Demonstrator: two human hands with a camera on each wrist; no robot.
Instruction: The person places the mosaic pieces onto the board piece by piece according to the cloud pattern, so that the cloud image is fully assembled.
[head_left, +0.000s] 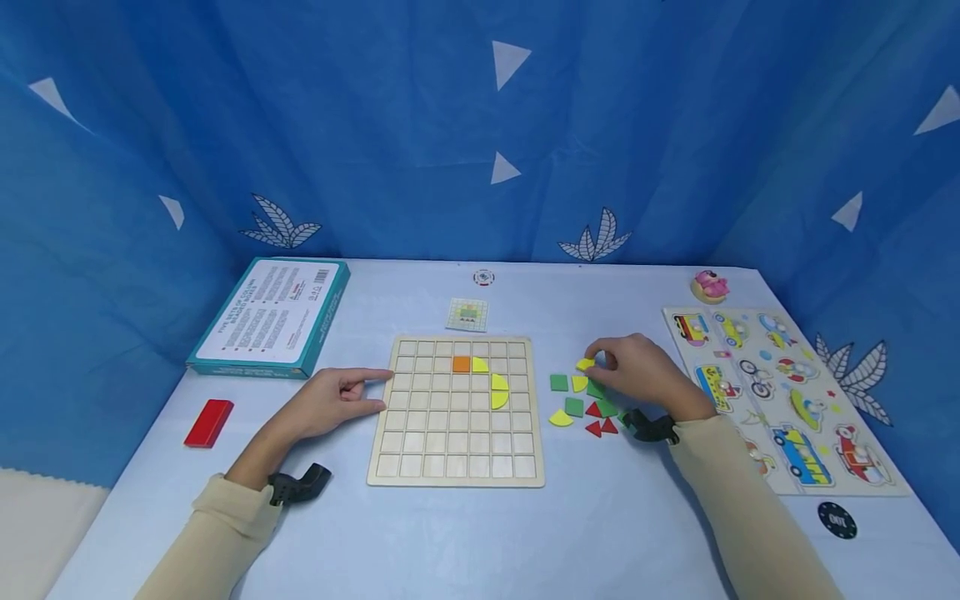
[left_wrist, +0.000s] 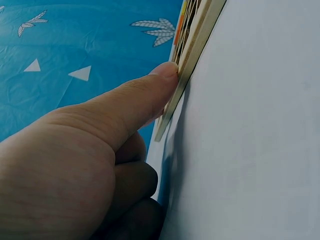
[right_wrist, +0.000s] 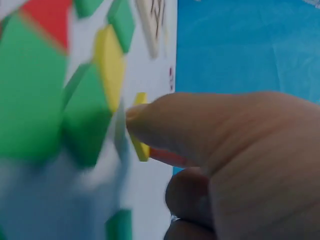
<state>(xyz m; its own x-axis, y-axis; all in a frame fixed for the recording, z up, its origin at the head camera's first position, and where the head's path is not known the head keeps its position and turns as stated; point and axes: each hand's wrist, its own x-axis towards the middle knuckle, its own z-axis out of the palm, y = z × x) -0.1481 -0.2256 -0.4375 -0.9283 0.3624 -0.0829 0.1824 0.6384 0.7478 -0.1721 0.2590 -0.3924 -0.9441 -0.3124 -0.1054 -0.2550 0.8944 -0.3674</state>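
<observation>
My left hand [head_left: 330, 398] reaches the left edge of a wooden grid board [head_left: 457, 443], its extended index finger and thumb touching that edge, the other fingers curled in. On the board lie an orange square [head_left: 461, 364] and several yellow quarter-circle pieces [head_left: 480, 365]. Between thumb and index finger, my right hand [head_left: 637, 371] pinches another yellow quarter-circle piece [head_left: 584, 364], just above the loose pieces right of the board. Among those are green squares [head_left: 558, 382], red triangles [head_left: 593, 429] and more yellow quarter circles [head_left: 561, 418]. Part of the pile is hidden under the right hand.
A small pattern card [head_left: 467, 315] lies behind the board. At left are a teal-edged box [head_left: 273, 312] and a red block [head_left: 209, 423]. To the right lie a vehicle picture board [head_left: 795, 417], a pink figurine [head_left: 710, 286] and a black chip [head_left: 837, 520].
</observation>
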